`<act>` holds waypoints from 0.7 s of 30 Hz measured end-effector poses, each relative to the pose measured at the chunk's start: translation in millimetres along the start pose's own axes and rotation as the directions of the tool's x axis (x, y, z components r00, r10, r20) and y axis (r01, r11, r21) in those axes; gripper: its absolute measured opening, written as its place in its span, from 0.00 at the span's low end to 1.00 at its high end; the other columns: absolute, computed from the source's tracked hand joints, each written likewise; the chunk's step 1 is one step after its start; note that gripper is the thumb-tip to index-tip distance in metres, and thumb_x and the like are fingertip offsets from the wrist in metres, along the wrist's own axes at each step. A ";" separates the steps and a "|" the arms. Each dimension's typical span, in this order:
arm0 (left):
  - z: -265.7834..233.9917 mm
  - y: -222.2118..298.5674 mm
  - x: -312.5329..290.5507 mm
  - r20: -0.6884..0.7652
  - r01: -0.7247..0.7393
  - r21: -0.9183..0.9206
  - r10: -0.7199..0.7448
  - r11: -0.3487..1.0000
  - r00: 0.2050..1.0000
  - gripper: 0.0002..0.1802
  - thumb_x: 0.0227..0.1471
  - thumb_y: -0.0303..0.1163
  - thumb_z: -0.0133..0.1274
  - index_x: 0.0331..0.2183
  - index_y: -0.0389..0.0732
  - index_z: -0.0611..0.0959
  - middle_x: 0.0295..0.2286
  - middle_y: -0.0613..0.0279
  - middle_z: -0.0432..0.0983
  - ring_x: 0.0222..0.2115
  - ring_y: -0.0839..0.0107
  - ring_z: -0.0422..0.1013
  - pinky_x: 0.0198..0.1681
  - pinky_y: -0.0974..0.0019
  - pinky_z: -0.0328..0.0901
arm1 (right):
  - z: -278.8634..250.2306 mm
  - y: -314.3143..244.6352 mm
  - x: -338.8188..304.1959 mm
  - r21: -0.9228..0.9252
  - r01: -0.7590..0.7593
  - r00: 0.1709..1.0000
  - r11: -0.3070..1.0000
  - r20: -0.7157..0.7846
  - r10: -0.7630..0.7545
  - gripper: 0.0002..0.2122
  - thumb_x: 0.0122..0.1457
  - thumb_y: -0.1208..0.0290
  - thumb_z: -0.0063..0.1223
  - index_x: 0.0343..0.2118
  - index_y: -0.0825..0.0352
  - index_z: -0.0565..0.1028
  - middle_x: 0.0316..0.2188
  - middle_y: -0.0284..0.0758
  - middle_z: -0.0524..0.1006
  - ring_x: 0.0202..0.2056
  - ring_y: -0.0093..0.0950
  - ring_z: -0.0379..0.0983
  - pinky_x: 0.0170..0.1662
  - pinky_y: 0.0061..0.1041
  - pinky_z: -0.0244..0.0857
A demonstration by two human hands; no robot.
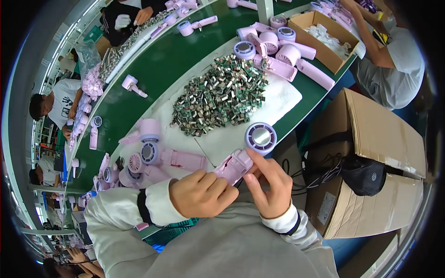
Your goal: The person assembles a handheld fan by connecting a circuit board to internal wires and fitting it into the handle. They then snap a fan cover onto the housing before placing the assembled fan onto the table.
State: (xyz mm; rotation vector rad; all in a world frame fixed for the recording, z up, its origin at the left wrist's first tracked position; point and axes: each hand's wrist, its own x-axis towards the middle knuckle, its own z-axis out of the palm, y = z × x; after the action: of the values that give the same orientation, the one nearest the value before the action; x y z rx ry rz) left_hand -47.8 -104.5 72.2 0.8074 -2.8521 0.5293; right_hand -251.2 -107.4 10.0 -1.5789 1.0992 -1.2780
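Observation:
A pale pink handheld fan [234,166] is between my hands, its round lilac-rimmed head [261,139] with a silver centre pointing away from me. The upper side of its handle looks hollow, with a thin reddish wire inside. My right hand [273,187] pinches the handle near the neck with thumb and index finger. Curled into a fist, my left hand [204,193] grips the handle's lower end, which its fingers hide. Just beyond lies a large heap of small green circuit boards with metal parts [220,95] on a white sheet [285,95].
More pink fans and handle shells [183,159] lie left of the heap, others [278,51] behind it. An open carton [308,23] with white pieces stands far right. Cardboard boxes [371,204] with a black bag are at my right. Co-workers sit around the green conveyor [113,104].

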 end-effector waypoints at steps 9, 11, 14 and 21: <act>11.9 -0.5 8.0 0.045 0.233 -0.150 -0.229 0.961 0.972 0.17 0.55 0.42 0.61 0.24 0.44 0.73 0.20 0.66 0.66 0.19 0.69 0.68 0.23 0.66 0.61 | 9.7 29.1 4.5 -0.238 0.135 0.991 0.962 0.043 -0.128 0.13 0.59 0.79 0.61 0.47 0.65 0.81 0.23 0.35 0.78 0.18 0.24 0.71 0.25 0.23 0.66; 14.0 -3.0 9.2 0.092 0.350 -0.114 -0.340 0.930 0.936 0.17 0.55 0.43 0.62 0.25 0.43 0.75 0.21 0.64 0.69 0.20 0.67 0.70 0.23 0.65 0.63 | 12.5 33.3 4.6 -0.245 0.167 0.986 0.955 0.037 -0.163 0.13 0.59 0.79 0.61 0.47 0.65 0.81 0.23 0.35 0.78 0.18 0.24 0.71 0.25 0.23 0.66; 28.8 -2.8 15.7 0.213 0.458 -0.106 -0.429 0.883 0.878 0.14 0.54 0.39 0.61 0.28 0.41 0.76 0.23 0.62 0.73 0.22 0.63 0.74 0.27 0.61 0.68 | 12.9 39.5 3.8 -0.254 0.218 0.976 0.942 0.025 -0.219 0.11 0.59 0.80 0.60 0.45 0.66 0.81 0.22 0.33 0.78 0.19 0.23 0.70 0.23 0.22 0.64; 40.3 -9.7 18.5 0.246 0.282 -0.140 -0.243 0.949 0.938 0.06 0.50 0.31 0.57 0.29 0.41 0.76 0.22 0.62 0.73 0.23 0.66 0.74 0.26 0.64 0.69 | 8.4 26.9 3.5 0.392 -0.235 0.968 0.890 0.179 0.177 0.08 0.66 0.72 0.53 0.43 0.67 0.81 0.19 0.29 0.74 0.18 0.20 0.66 0.21 0.20 0.58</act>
State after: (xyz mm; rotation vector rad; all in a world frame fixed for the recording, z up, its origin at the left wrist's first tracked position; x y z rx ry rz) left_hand -59.5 -135.9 41.7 1.2643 -2.8645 0.1593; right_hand -246.2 -118.1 -15.8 -1.1801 0.8193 -1.1458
